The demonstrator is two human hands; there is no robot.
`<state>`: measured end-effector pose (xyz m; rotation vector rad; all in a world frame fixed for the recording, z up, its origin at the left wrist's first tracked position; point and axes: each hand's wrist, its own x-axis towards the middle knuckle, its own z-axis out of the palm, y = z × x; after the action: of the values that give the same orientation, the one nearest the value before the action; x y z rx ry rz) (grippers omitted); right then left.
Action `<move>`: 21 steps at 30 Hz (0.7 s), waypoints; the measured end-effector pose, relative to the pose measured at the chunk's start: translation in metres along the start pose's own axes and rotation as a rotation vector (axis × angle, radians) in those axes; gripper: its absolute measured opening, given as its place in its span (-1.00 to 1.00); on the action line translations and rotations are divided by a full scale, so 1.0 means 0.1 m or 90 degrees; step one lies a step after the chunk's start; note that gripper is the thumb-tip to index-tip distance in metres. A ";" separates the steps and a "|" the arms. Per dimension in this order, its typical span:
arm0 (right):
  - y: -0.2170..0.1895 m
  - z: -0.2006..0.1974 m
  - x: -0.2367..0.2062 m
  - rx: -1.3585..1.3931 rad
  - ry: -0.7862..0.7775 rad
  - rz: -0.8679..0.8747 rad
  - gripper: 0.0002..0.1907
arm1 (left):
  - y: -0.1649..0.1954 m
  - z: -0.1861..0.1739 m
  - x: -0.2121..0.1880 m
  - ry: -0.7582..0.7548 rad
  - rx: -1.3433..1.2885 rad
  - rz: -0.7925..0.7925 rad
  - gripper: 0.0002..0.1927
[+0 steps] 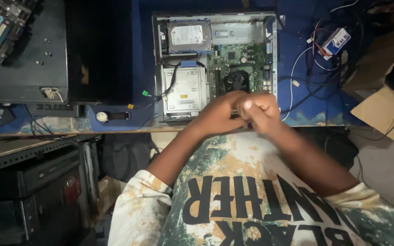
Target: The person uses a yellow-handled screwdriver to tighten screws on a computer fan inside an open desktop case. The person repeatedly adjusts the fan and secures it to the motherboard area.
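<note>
Left hand (219, 114) and right hand (261, 109) are pressed together over the near edge of the opened grey metal desktop computer case (215, 64). Fingers of both curl inward against each other; a thin dark item seems pinched between them, but motion blur hides what it is, so grip cannot be told. Inside the case: silver hard drive (189, 36) at far left, green motherboard (241, 57), black round cooling fan (236, 81) just beyond the knuckles. A wristwatch (110, 116) lies on the blue tabletop (297, 54), left of the case.
</note>
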<state>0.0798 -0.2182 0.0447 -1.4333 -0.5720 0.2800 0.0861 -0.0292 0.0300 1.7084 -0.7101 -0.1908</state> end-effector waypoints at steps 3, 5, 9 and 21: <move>-0.07 -0.30 0.19 0.023 -0.227 0.129 -0.47 | -0.03 -0.02 -0.06 -0.037 -0.035 -0.041 -0.52; -0.15 -0.33 0.25 0.034 -0.255 0.192 -0.48 | -0.08 0.00 -0.08 -0.026 -0.012 -0.060 -0.61; -0.30 0.07 0.22 -0.088 0.057 0.124 -0.55 | -0.19 0.08 -0.07 0.063 0.077 -0.078 -0.76; -0.05 0.01 0.14 -0.001 -0.004 0.029 -0.47 | -0.16 0.17 -0.14 0.141 0.091 -0.089 -0.74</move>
<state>0.0905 -0.2111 0.0521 -1.4484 -0.5464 0.3204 0.0720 -0.0337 0.0067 1.8824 -0.4502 -0.0469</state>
